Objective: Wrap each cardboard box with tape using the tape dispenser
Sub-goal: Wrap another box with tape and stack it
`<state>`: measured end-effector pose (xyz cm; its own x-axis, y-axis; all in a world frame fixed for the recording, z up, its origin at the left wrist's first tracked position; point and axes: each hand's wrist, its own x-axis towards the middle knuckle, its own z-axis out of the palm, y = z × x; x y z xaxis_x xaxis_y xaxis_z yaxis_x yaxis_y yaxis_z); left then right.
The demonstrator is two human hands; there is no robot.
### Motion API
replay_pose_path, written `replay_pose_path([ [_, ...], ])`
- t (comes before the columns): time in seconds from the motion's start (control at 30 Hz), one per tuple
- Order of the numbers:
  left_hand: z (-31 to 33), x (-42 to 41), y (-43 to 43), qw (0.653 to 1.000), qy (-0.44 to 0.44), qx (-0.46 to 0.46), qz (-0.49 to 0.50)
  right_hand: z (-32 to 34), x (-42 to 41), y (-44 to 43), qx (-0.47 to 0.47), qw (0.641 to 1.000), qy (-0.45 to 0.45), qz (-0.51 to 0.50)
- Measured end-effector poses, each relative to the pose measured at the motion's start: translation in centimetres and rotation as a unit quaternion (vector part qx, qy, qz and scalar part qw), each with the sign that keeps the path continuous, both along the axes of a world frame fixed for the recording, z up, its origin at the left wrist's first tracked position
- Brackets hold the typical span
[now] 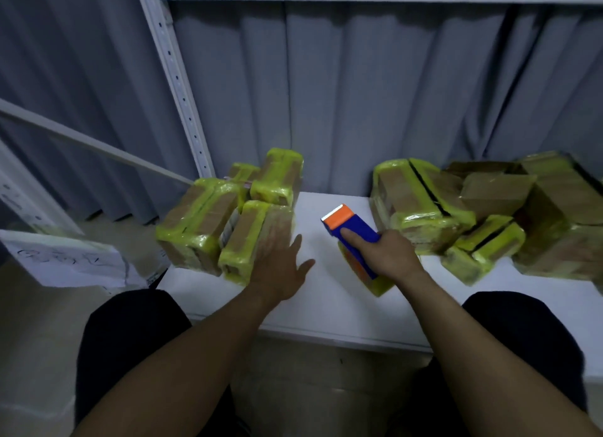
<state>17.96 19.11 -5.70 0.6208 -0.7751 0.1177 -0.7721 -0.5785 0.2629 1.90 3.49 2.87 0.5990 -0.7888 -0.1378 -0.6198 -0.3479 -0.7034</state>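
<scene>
The tape dispenser (pixel 350 231), blue with an orange head, is sitting over the middle of the white desk (pixel 326 306), its orange end pointing toward 11 o'clock. The right hand (pixel 386 255) is holding it, the grip clamped around the blue body with the index finger (pixel 350 236) lying straight along the top. A yellow tape roll (pixel 375 285) is showing under the hand at the dispenser's 5 o'clock end.

At the dispenser's 9 o'clock, the left hand (pixel 280 273) is reaching out with its grip apart, fingers straight, beside the nearest wrapped box (pixel 251 237); blur is hiding whether they are touching it. That box is standing in a left cluster (pixel 199 221) of cardboard boxes banded with yellow tape.

At 3 o'clock, a right pile (pixel 417 198) of taped boxes is crowding the desk, with a plain brown box (pixel 496 191) lying tilted on top.

At 12 o'clock a grey curtain (pixel 359 94) is hanging behind everything, and a white perforated upright (pixel 176 77) is rising at 10 o'clock.
</scene>
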Motion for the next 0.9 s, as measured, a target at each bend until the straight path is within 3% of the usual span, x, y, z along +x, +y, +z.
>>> replay_pose_path([
  [0.17,5.4,-3.2,-7.2,0.995,-0.027,-0.071,-0.064,4.7,-2.7,-5.1,-0.009,0.992,-0.079,-0.098],
  [0.3,7.5,-4.1,-13.5,0.996,0.003,-0.018,-0.084,5.6,-4.6,-10.5,-0.009,0.982,-0.106,-0.158],
  [0.4,7.5,-4.6,-17.9,0.995,0.017,0.022,-0.1,5.0,-6.1,-13.4,0.027,0.971,-0.143,-0.191],
  [0.53,5.4,-4.9,-23.0,0.991,0.089,-0.008,-0.102,3.8,-6.9,-16.5,0.03,0.953,-0.196,-0.23],
  [0.67,3.1,-5.1,-25.7,0.984,0.132,-0.026,-0.116,3.3,-7.5,-18.8,0.023,0.958,-0.166,-0.232],
  [0.73,2.9,-4.9,-26.3,0.986,0.104,-0.014,-0.126,3.0,-7.7,-19.5,0.017,0.964,-0.142,-0.223],
  [0.9,3.2,-4.8,-24.7,0.98,-0.099,0.06,-0.16,2.8,-7.7,-19.5,0.03,0.967,-0.134,-0.213],
])
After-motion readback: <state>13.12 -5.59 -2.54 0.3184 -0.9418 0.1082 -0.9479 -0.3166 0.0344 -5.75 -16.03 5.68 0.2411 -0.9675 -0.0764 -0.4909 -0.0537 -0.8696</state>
